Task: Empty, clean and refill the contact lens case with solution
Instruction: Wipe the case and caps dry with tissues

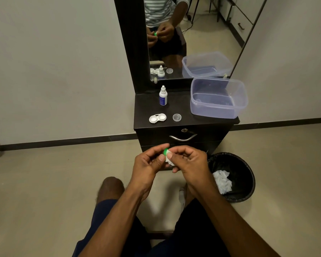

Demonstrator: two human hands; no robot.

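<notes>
The left hand (148, 164) pinches one green cap (165, 151) between thumb and fingertips, while the right hand (190, 164) grips a small white tissue (170, 161) pressed against the cap, both held in front of the cabinet's drawer. Beyond them, on the dark cabinet top (182, 108), lie one white contact lens case (157, 118) with both wells uncovered, one clear cap (177, 117) just beside it, one solution bottle (163, 96) standing upright behind, and one clear plastic tub (218, 98) to the right. One black bin (233, 176) on the floor holds crumpled white tissue. A tall mirror (183, 34) rises behind the cabinet against a pale wall.
</notes>
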